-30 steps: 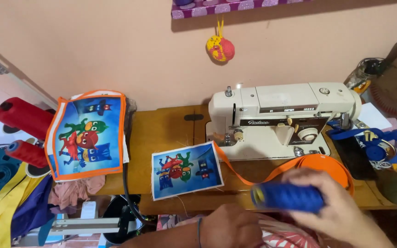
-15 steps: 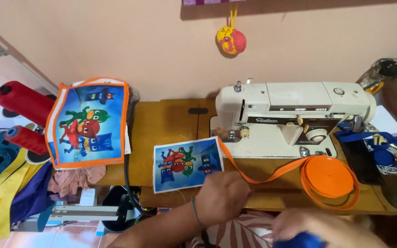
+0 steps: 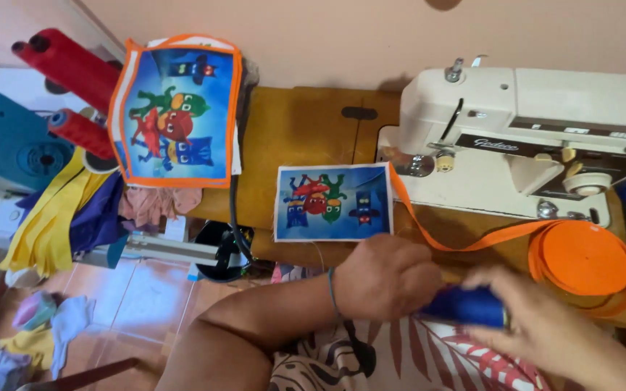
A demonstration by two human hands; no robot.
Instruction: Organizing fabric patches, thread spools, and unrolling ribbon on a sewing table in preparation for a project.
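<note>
1. While the view looks down over a wooden sewing table (image 3: 306, 137), both hands meet at its near edge, at about 5 o'clock in the picture, on 1 dark blue roll of fabric tape (image 3: 465, 305).
2. The left hand (image 3: 385, 279) is curled shut, knuckles up, against the roll's left end; whether its fingers clamp the roll or only press it I cannot tell, since they are tucked under.
3. The right hand (image 3: 537, 318) is blurred, closed over the roll's right end from 3 o'clock, with the fingers wrapped around it.
4. The roll's long axis runs roughly 9 to 3 o'clock, so it lies between the 2 hands, with each touching 1 end; neither hand is clearly the nearer.
5. Just beyond the left hand, at 12 o'clock from it, lies a small rectangular blue cartoon-print fabric panel (image 3: 333, 203), apart from the knuckles.
6. A flat orange ribbon (image 3: 465, 235) runs from the panel's right edge to a coiled orange ribbon spool (image 3: 581, 261) at 2 o'clock from the hands.
7. A cream sewing machine (image 3: 545, 123) stands behind the spool.
8. At 10 o'clock, an orange-bordered cartoon-print panel (image 3: 175, 108) leans near 2 red thread cones (image 3: 67, 65).
</note>
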